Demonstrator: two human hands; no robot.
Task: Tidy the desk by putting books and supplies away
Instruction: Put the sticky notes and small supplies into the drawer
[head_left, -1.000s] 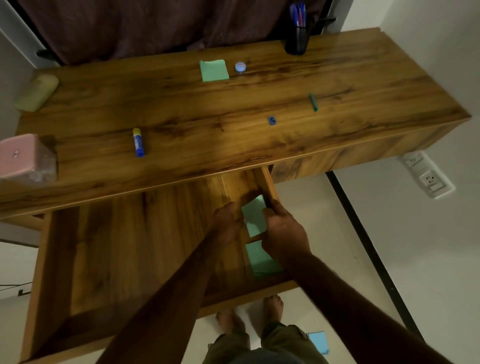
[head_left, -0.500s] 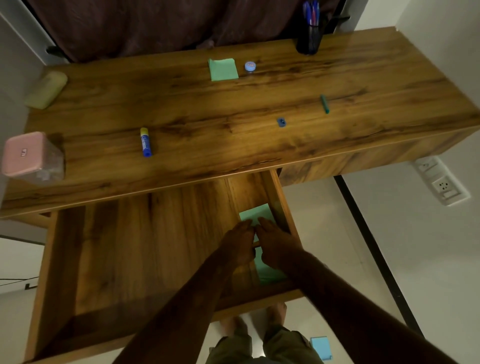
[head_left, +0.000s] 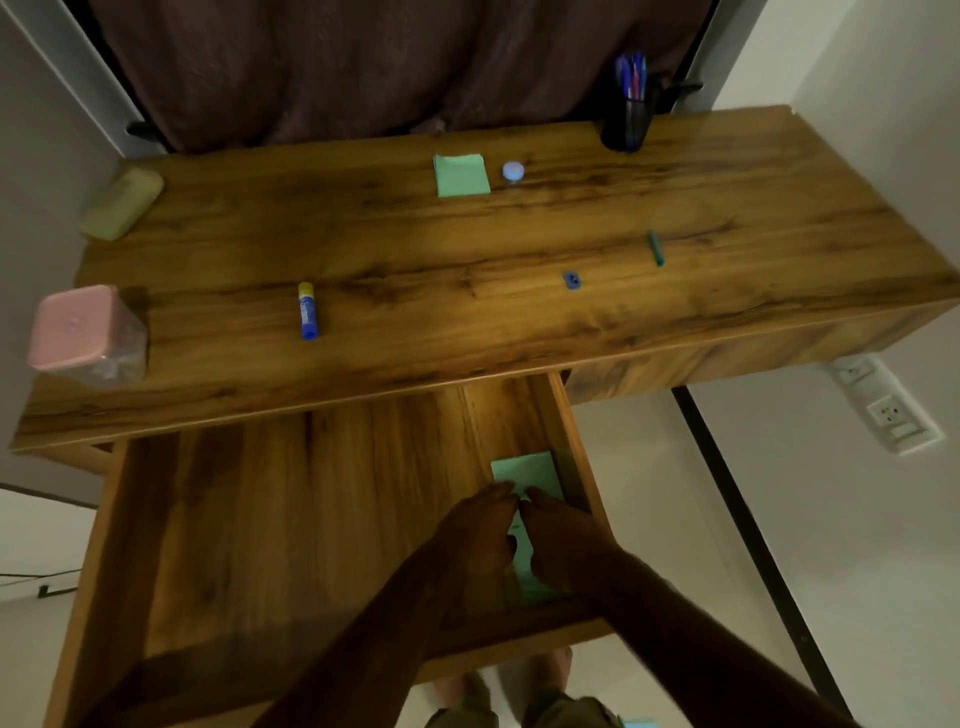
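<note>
The desk's drawer (head_left: 311, 525) stands pulled out below the desktop. A green sticky-note pad (head_left: 527, 470) lies flat against the drawer's right wall, and a second green pad (head_left: 532, 590) shows just behind it, toward the drawer front. My left hand (head_left: 483, 527) and my right hand (head_left: 563, 543) lie side by side on these pads, fingertips nearly touching on the near edge of the first pad. The fingers look flat and press down; most of the second pad is hidden under them.
On the desktop (head_left: 467, 353) lie another green pad (head_left: 461, 175), a small round cap (head_left: 513, 170), a glue stick (head_left: 307, 310), a blue sharpener (head_left: 571, 280) and a green marker (head_left: 655, 248). A pen holder (head_left: 626, 119), pink-lidded jar (head_left: 85, 332) and pale case (head_left: 122, 202) stand at the edges.
The green pad, held tilted between both hands a second ago, now lies flat in the drawer. Both hands have drawn back toward the drawer front and rest on the pads.
</note>
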